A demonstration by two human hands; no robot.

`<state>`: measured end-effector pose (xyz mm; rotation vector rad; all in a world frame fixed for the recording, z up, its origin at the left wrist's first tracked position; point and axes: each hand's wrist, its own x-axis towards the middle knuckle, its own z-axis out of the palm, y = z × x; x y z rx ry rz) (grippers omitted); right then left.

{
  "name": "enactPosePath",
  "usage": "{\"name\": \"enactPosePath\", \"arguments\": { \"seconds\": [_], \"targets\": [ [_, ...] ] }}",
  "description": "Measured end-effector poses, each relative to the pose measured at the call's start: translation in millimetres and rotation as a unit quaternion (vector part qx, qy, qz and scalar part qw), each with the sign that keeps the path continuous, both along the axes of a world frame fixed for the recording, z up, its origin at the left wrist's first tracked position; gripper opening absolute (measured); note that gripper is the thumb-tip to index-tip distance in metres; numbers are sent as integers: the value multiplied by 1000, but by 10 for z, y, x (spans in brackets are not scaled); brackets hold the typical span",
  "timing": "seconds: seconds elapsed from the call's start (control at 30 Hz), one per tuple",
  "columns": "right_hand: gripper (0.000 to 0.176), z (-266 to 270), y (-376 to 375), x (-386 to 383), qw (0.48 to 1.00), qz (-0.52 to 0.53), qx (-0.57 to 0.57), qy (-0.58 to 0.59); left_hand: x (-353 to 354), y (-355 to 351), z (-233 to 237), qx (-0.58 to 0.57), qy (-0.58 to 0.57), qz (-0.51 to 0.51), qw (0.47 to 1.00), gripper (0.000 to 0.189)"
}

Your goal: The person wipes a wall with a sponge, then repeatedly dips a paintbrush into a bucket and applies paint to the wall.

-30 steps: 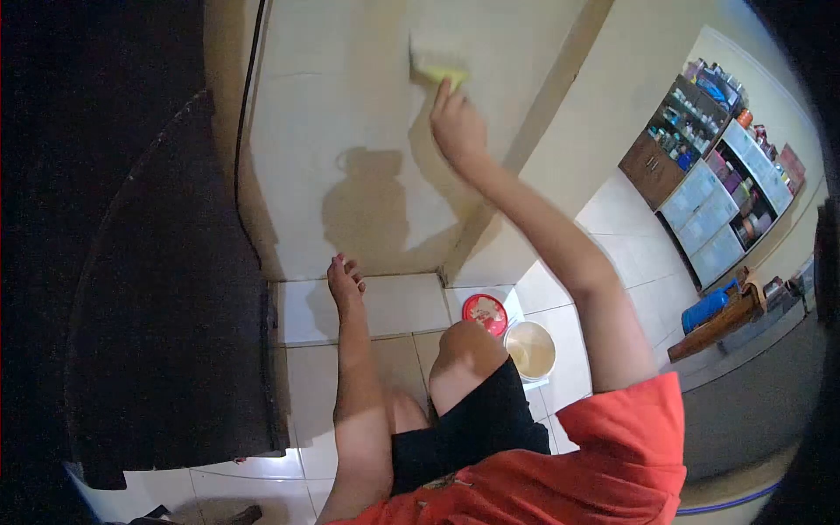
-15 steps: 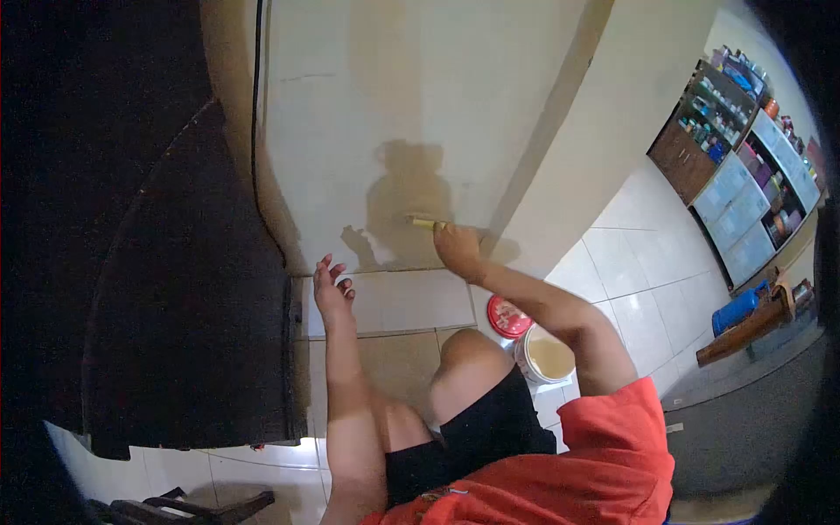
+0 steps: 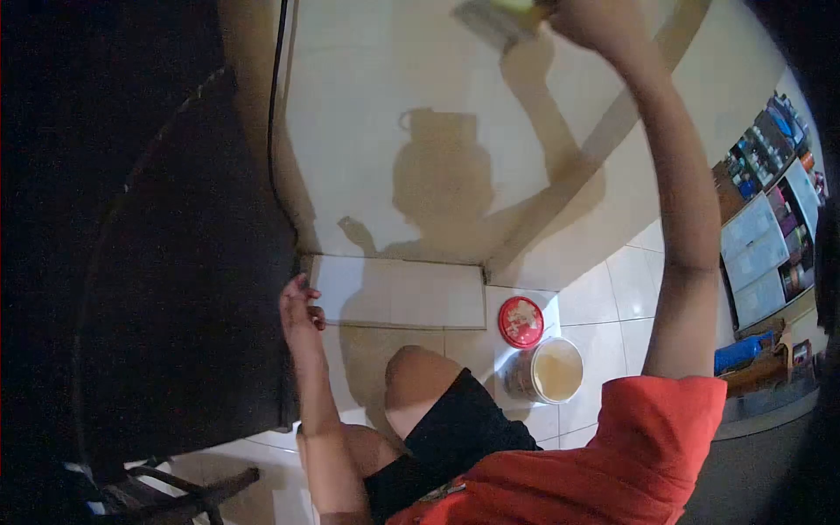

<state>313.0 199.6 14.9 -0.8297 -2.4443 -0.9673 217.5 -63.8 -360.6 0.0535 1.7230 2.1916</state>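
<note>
My right hand [image 3: 595,19] is raised high against the cream wall [image 3: 411,96] and grips a yellow-handled paintbrush [image 3: 503,13] at the top edge of the view. My left hand [image 3: 297,311] hangs free near the floor, fingers loosely apart, close to the dark furniture [image 3: 175,262] and holding nothing. An open paint can [image 3: 549,370] with pale paint stands on the tiled floor by my right knee [image 3: 420,372]. Its red lid [image 3: 521,321] lies beside it, closer to the wall.
White floor tiles [image 3: 402,293] run along the wall's base. A shelf unit [image 3: 774,210] with bottles and drawers stands at the right. A blue container [image 3: 739,353] sits on a low bench below it. A dark chair frame [image 3: 175,499] is at lower left.
My right hand swept the brush from high on the wall down near its base, then back up to the top of view. My left hand stayed near the floor, drifting slightly left.
</note>
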Motion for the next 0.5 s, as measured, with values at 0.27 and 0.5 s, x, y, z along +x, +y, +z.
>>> {"name": "enactPosePath", "arguments": {
  "seconds": [0.27, 0.5],
  "targets": [
    [17, 510, -39, 111, 947, 10, 160, 278, -38, 8, -252, -191, 55, -304, 932, 36],
    [46, -257, 156, -804, 955, 42, 113, 271, 480, -1046, 258, -175, 80, -480, 856, 32]
  ]
}}
